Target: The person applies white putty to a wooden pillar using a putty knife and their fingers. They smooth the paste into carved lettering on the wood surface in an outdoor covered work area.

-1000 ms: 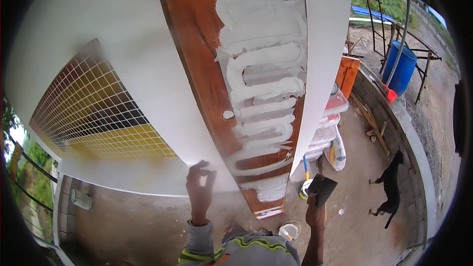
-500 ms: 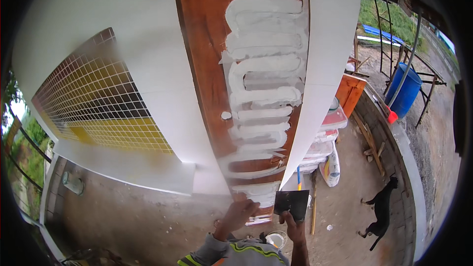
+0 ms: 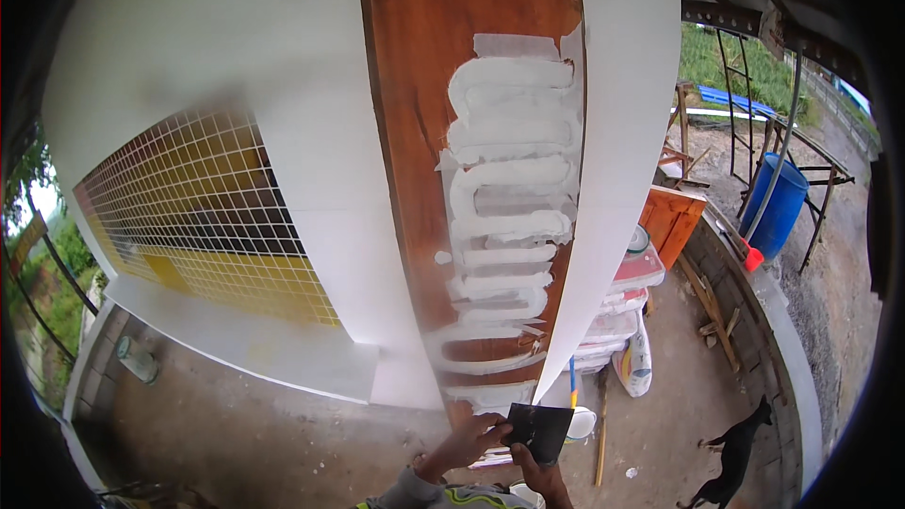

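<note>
In front of me stands a tall red-brown panel (image 3: 415,207), its right part covered with looping bands of white paste (image 3: 514,170). My right hand (image 3: 537,474) grips a black square plate (image 3: 542,432) from below, with the thumb on its face. Small pale smears mark the plate. My left hand (image 3: 471,441) is closed at the plate's left edge, fingers bent; whatever it holds is hidden. Both hands are low, by the foot of the panel. A white bucket (image 3: 528,495) shows partly behind my right forearm.
White walls flank the panel, with a grid-covered window (image 3: 207,207) on the left. Stacked bags (image 3: 613,325), a white container (image 3: 582,422) and a stick (image 3: 601,443) are at the right. A black dog (image 3: 735,457) stands on the floor. Beyond the low wall is a blue barrel (image 3: 778,203).
My left hand has come across to the black plate, which has tilted and moved left and down. The view has tipped upward, and the dog appears lower in it.
</note>
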`<action>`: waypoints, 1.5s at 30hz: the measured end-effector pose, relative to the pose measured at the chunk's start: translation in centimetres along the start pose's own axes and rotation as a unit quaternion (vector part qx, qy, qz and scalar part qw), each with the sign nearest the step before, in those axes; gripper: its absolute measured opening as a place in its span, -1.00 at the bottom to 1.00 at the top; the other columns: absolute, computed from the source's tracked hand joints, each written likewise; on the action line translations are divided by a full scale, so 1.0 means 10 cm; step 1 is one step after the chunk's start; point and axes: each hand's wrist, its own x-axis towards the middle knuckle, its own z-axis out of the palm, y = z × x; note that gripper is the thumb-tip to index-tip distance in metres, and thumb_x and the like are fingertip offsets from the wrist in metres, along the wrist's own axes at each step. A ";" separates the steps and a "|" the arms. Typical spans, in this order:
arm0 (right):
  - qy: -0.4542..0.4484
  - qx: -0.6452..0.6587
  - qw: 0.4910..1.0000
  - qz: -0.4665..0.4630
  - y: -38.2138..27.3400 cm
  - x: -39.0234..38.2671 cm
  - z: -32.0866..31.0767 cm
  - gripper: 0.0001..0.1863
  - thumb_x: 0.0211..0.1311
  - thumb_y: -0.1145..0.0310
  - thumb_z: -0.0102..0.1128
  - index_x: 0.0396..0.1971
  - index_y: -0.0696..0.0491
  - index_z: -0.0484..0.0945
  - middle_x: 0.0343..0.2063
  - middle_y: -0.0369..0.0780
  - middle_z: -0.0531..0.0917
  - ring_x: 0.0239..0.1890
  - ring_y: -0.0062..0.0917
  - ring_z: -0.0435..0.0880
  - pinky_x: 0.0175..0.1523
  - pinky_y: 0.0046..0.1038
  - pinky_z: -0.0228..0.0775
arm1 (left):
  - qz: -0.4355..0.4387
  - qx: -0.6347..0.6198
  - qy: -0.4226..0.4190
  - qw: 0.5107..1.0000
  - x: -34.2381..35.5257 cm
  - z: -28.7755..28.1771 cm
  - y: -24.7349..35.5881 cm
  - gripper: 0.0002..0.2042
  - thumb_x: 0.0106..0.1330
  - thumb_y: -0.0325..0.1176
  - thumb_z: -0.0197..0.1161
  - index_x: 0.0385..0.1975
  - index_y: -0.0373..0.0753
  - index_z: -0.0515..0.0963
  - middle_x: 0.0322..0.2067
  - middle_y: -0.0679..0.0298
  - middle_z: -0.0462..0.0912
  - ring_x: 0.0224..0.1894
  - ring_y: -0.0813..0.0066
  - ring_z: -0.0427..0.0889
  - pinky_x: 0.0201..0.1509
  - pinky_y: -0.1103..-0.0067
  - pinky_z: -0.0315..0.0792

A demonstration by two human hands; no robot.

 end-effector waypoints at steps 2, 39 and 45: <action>-0.003 -0.004 1.000 0.007 -0.05 -0.01 0.05 -0.78 0.36 0.32 0.06 -0.14 0.12 0.54 -0.42 -0.35 0.54 -0.44 -0.66 0.43 -0.36 -0.55 0.30 | 0.000 0.055 -0.003 0.998 -0.03 -0.01 0.05 -0.78 0.43 -0.34 0.14 -0.23 -0.43 0.53 -0.41 0.16 0.63 -0.34 0.49 0.58 -0.24 0.54 0.44; 0.187 -0.038 0.980 0.048 0.62 -0.24 -0.32 -0.63 0.48 0.04 -0.08 -0.25 0.07 0.49 -0.43 -0.32 0.42 -0.41 -0.56 0.33 -0.35 -0.47 0.23 | 0.382 0.136 0.420 0.812 1.37 -1.82 2.50 -0.41 0.50 0.04 -0.27 0.23 -0.36 0.33 -0.01 -0.03 0.58 0.05 0.19 0.55 0.12 0.42 0.37; 0.147 -0.102 0.984 0.019 0.62 -0.25 -0.39 -0.60 0.49 0.07 -0.10 -0.16 0.14 0.50 -0.32 -0.20 0.50 -0.26 -0.40 0.42 -0.15 -0.32 0.32 | 0.407 0.121 0.458 0.781 1.39 -1.86 2.46 -0.45 0.52 -0.02 -0.28 0.17 -0.38 0.37 -0.14 0.01 0.64 -0.06 0.20 0.59 0.08 0.42 0.39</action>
